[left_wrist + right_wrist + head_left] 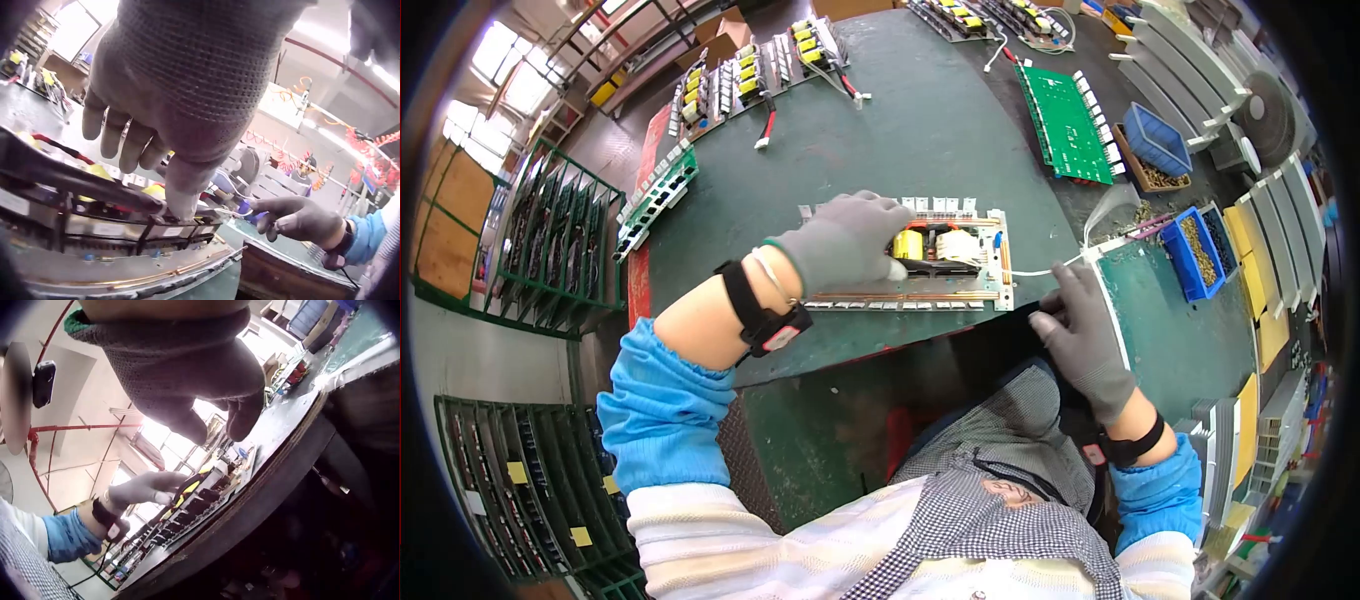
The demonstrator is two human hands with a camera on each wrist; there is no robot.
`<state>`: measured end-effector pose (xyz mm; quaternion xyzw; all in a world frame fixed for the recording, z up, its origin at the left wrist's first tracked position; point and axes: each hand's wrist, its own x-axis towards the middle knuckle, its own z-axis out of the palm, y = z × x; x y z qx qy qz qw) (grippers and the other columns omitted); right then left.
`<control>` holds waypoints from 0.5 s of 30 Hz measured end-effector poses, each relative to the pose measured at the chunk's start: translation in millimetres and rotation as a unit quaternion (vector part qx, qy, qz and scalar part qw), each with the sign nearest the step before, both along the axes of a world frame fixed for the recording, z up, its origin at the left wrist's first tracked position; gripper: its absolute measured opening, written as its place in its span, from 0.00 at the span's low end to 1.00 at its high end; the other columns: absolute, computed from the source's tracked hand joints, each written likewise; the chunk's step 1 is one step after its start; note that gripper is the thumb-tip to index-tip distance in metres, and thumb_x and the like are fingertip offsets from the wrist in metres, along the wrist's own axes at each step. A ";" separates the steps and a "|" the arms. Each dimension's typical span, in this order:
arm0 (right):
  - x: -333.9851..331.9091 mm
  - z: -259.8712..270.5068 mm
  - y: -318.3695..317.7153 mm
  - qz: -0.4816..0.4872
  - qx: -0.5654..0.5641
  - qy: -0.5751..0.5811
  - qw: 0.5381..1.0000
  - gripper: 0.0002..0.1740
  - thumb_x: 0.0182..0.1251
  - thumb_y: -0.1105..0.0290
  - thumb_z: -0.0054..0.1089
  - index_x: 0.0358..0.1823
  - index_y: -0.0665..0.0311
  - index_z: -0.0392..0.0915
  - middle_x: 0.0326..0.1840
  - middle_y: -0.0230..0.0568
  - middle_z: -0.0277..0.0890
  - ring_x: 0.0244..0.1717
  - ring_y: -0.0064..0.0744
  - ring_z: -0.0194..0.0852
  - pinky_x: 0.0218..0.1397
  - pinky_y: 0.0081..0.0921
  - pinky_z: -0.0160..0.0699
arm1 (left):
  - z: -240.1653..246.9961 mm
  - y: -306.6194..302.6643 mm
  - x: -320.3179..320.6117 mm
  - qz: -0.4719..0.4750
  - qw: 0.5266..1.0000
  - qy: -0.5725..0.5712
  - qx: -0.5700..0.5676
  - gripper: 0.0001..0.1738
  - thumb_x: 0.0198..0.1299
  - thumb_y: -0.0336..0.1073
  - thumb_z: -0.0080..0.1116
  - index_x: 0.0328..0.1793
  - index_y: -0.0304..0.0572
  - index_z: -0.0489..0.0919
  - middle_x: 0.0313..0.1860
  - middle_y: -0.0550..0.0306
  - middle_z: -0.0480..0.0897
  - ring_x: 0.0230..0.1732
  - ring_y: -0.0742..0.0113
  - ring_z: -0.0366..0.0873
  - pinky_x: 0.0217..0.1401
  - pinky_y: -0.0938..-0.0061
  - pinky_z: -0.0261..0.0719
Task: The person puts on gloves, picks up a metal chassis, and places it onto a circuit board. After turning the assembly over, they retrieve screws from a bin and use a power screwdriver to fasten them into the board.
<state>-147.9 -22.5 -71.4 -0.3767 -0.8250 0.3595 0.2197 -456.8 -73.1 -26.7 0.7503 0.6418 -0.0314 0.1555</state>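
Note:
A circuit board assembly [940,300] with a yellow coil [908,245] and a white-wrapped coil lies near the table's front edge. Over its left part rests the left hand [845,240], fingers spread toward the far side; in the left wrist view, the thumb of that left hand [181,81] touches the black frame [150,231]. A thin white cable [1028,273] runs from the board's right end past the right hand's fingertips. The right hand [1085,345] hovers by the table edge, its fingers loosely bent; in the right wrist view, nothing shows between the right hand's [187,381] thumb and fingers.
Assemblies with yellow coils [750,75] stand at the back left, more at the back right. A green board [1068,125] lies to the right, beside blue bins [1193,255] of small parts. Another board [658,198] sits at the left edge; racks [550,235] stand beyond.

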 end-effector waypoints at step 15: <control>-30.4 20.0 40.9 0.084 -0.018 -0.129 0.988 0.21 0.63 0.59 0.58 0.50 0.69 0.77 0.47 0.54 0.75 0.46 0.51 0.76 0.52 0.40 0.74 | -7.3 23.6 49.9 -0.084 0.970 0.217 -0.071 0.27 0.62 0.39 0.54 0.64 0.29 0.69 0.49 0.47 0.81 0.50 0.53 0.81 0.48 0.64 0.80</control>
